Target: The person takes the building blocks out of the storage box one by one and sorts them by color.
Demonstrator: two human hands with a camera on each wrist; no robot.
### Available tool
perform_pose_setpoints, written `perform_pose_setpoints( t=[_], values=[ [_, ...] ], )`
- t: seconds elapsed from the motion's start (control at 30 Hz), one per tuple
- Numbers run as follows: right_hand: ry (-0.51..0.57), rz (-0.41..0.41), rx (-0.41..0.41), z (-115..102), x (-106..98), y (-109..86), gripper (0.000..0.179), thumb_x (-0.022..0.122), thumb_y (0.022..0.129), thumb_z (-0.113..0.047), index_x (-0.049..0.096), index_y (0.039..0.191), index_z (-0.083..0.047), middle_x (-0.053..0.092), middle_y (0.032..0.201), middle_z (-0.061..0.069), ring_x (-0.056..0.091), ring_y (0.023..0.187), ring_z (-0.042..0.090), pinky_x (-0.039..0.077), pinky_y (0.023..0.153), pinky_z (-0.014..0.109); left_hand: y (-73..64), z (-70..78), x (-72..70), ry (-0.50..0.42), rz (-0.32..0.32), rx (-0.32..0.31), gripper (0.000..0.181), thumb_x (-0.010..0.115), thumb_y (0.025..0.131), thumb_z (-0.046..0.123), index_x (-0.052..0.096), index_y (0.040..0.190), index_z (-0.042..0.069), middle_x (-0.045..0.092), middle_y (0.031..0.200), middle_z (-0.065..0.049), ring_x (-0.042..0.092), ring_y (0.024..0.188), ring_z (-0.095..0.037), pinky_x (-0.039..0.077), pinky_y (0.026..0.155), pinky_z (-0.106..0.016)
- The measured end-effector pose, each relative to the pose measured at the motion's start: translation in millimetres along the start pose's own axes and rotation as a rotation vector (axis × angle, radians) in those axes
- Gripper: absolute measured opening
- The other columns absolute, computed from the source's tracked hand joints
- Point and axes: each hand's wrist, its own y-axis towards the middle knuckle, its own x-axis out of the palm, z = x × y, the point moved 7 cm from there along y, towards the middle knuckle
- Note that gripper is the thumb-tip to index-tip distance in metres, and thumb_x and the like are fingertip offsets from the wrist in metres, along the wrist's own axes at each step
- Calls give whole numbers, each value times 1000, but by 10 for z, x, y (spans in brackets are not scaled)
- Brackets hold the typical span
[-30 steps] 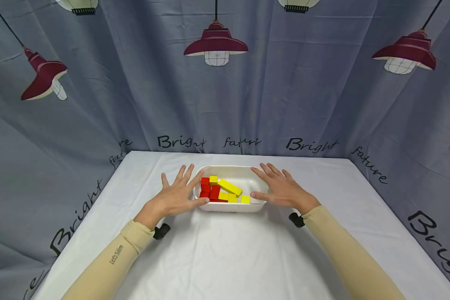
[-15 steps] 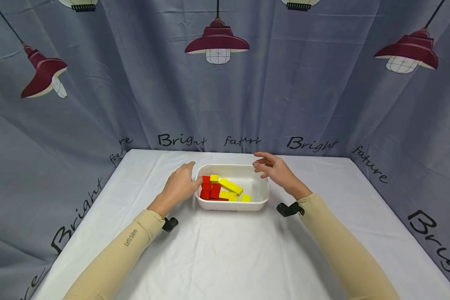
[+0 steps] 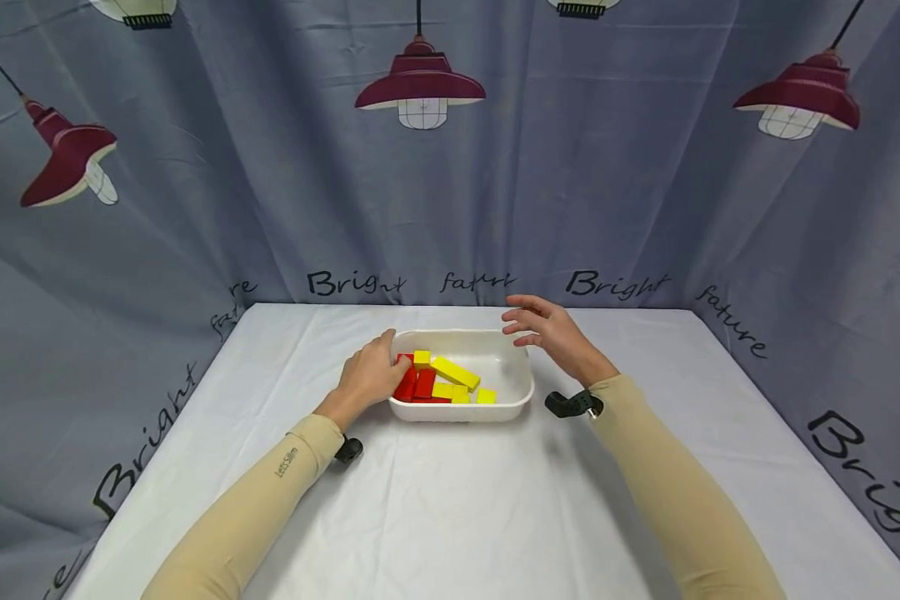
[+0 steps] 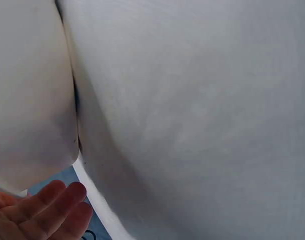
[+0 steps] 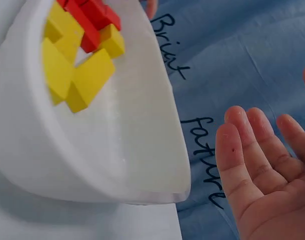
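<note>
- Left hand (image 3: 369,371), thumb over white tray (image 3: 461,412): whether gripping, I cannot tell
- Right hand (image 3: 551,333), fingers loose, empty, near its other end
- Tray on table (image 3: 450,500), walls corralling red blocks (image 3: 424,383) and yellow blocks (image 3: 455,372)

A white, round-cornered tray (image 3: 465,412) sits upright on a white-covered table (image 3: 465,508) before my head camera, red blocks (image 3: 424,383) bunched at its left end, smaller yellow blocks (image 3: 486,397) nearby and a long yellow bar (image 3: 456,372) lying aslant.
</note>
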Motion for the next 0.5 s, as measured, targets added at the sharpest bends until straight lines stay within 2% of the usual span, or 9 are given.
perform_pose_setpoints(
  t=[0.3,0.5],
  values=[
    [-13,-5,22,-43,28,184,50,59,101,-37,49,144,-12,58,130,16,59,119,34,50,98,44,21,23,-28,104,-2,-16,65,53,95,33,38,153,6,63,132,-14,64,114,-32,51,97,-53],
    [-19,-46,61,36,94,311,49,59,102,-32,50,144,-10,59,128,19,62,109,30,52,92,37,18,12,8,131,-24,-28,66,50,95,32,35,155,8,67,124,-12,65,110,-30,53,94,-51]
  ],
)
